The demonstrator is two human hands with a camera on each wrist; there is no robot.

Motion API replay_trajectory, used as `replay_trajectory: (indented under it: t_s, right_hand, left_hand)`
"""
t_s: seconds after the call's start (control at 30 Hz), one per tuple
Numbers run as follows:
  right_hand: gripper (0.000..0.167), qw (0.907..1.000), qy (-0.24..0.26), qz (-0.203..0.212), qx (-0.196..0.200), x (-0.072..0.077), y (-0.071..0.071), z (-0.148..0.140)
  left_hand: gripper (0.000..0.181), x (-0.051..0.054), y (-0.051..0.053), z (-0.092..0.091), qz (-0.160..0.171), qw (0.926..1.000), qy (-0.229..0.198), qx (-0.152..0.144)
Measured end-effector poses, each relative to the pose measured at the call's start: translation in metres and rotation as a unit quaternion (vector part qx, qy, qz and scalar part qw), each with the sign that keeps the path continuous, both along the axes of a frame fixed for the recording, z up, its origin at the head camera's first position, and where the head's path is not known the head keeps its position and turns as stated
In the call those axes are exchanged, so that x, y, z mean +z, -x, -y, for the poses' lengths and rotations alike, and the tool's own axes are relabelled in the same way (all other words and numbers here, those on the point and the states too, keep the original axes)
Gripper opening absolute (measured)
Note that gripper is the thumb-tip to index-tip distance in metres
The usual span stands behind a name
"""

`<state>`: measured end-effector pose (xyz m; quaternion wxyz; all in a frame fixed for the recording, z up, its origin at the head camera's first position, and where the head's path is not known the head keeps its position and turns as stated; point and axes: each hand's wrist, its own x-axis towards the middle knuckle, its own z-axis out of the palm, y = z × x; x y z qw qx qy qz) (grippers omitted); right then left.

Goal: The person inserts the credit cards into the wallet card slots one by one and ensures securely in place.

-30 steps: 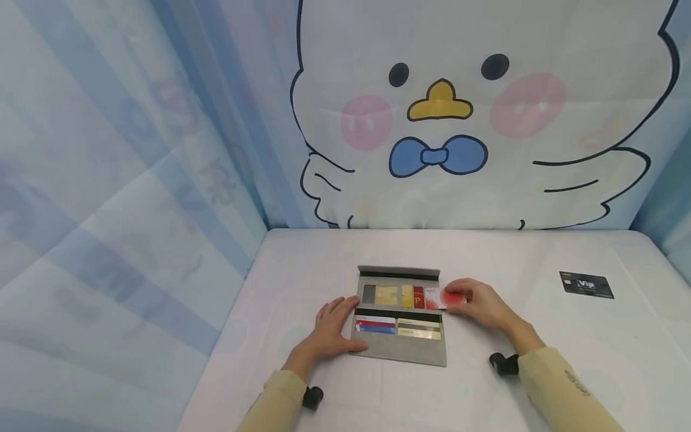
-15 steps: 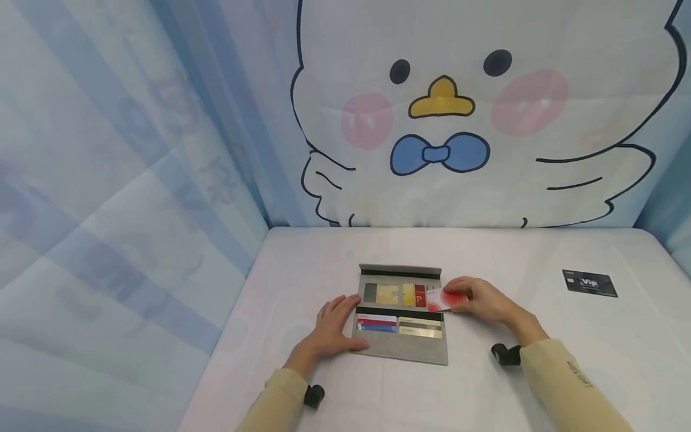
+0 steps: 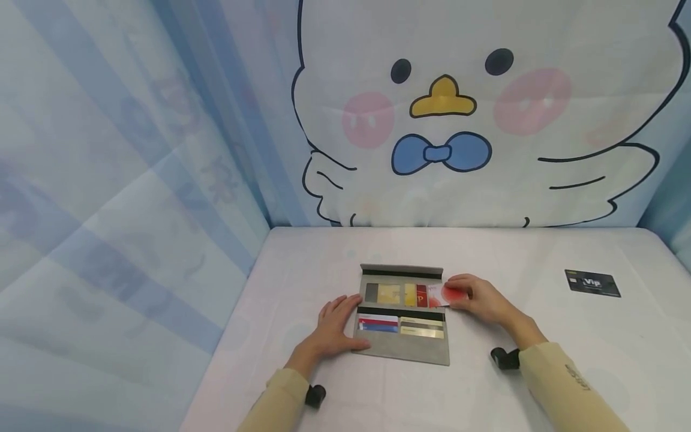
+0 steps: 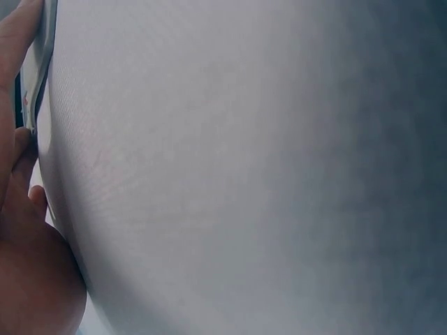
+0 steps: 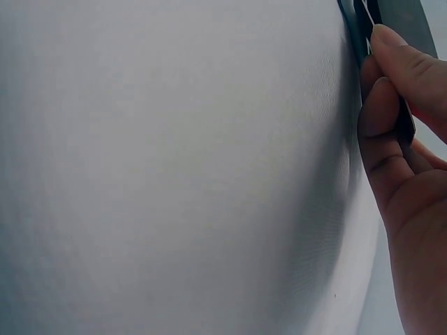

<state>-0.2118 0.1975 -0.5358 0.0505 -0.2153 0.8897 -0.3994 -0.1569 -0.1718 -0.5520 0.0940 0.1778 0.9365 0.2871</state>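
A grey card wallet (image 3: 402, 349) lies unfolded in the middle of the table, with several cards in its pockets. My left hand (image 3: 332, 330) rests along its left edge, fingers extended and the thumb on the near panel. Between thumb and fingers my right hand (image 3: 483, 300) pinches a pink-and-white card (image 3: 436, 295) with a red round patch, at the right side of the upper panel. The card's left part lies over that panel beside a red card (image 3: 421, 295); whether it is inside a pocket I cannot tell. In the right wrist view the right fingers (image 5: 384, 118) grip the card's dark-looking edge.
A black VIP card (image 3: 592, 282) lies apart at the right of the white-covered table (image 3: 513, 252). Striped cards (image 3: 376, 324) and gold cards (image 3: 421, 327) fill the wallet's lower pockets. A printed curtain (image 3: 432, 204) hangs behind the table.
The pink-and-white card dipped at its near edge, then came level again with the upper panel's row. The right hand shifted slightly with it; the left hand stayed on the wallet.
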Motion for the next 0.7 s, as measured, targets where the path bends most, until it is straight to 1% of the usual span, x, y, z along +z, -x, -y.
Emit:
replay_trajectory:
  t_s: [0.2,0.3,0.43,0.57,0.7]
  right_hand:
    - [0.046,0.9997,-0.014,-0.016,-0.010,-0.0034,-0.0066,0.0063]
    - [0.049,0.9997,-0.017,-0.010,-0.015,-0.0044,-0.0071,0.0093]
    - [0.052,0.9996,-0.025,0.002,-0.014,-0.0059,-0.0068,0.0108]
    - [0.053,0.9994,-0.029,-0.017,-0.011,-0.0072,-0.0065,0.0093]
    - [0.055,0.9982,-0.041,-0.039,-0.021,-0.0063,-0.0076,0.0059]
  left_hand:
    - [0.097,0.0009,-0.0004,0.0005,-0.006,0.9999,-0.016,-0.004]
    - [0.097,0.0008,0.0001,0.0014,-0.004,0.9998,-0.018,-0.002]
    - [0.097,-0.0026,0.0000,0.0016,0.006,0.9999,-0.015,0.003]
    - [0.096,-0.0035,0.0000,0.0011,0.007,0.9999,-0.008,0.003]
    - [0.096,-0.0007,0.0003,0.0012,-0.007,0.9999,-0.010,-0.005]
